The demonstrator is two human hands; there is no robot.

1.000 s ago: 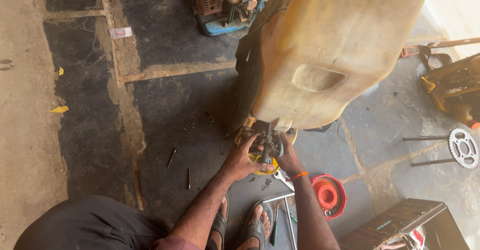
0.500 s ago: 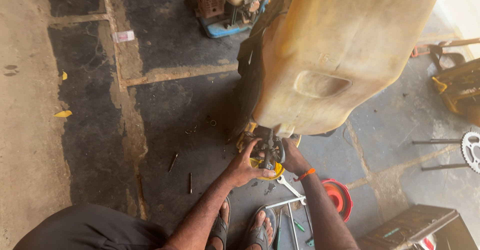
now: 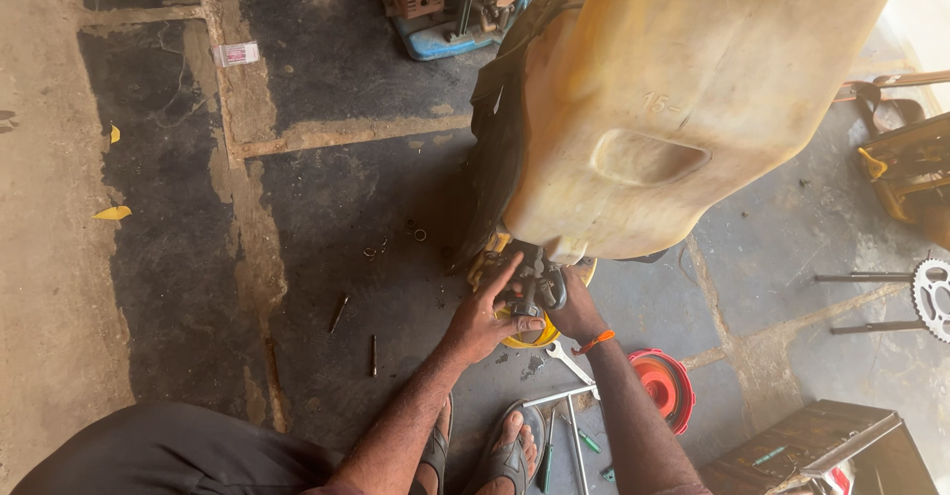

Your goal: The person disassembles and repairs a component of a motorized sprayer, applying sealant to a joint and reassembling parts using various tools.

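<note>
Two loose bolts (image 3: pixel 339 312) lie on the dark stone floor (image 3: pixel 327 198), well to the left of the fingers. The left hand (image 3: pixel 482 322) rests against a small metal engine part (image 3: pixel 537 287), its forefinger stretched out along it and its thumb pressed to the lower side — a loose hold, not a fist. Just right, the right hand (image 3: pixel 576 309) wraps the same part from the far side; whether its fingers are closed I cannot tell. Directly above them hangs a big cream plastic tank (image 3: pixel 683 109). Below the fingers lie a spanner (image 3: pixel 569 361) and an orange-red funnel (image 3: pixel 661 384).
</note>
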